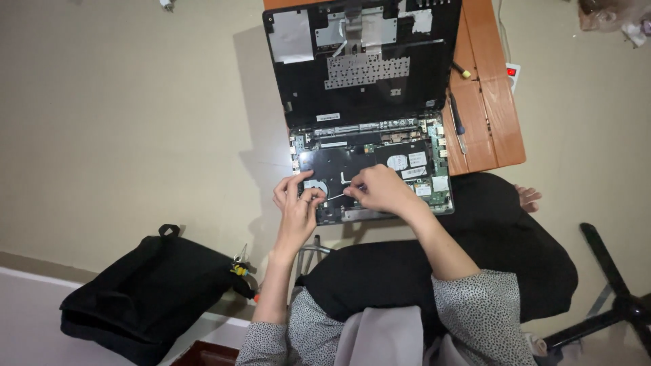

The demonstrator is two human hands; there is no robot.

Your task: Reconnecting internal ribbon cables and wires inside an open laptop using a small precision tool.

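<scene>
Laptop, opened, overhanging the near bench edge; left hand and right hand pinched a thin white cable over its near edge, bare floor leftward.

I'm seeing white rectangular labels sitting on the laptop's board, and a white sticker strip lying near the hinge.
</scene>
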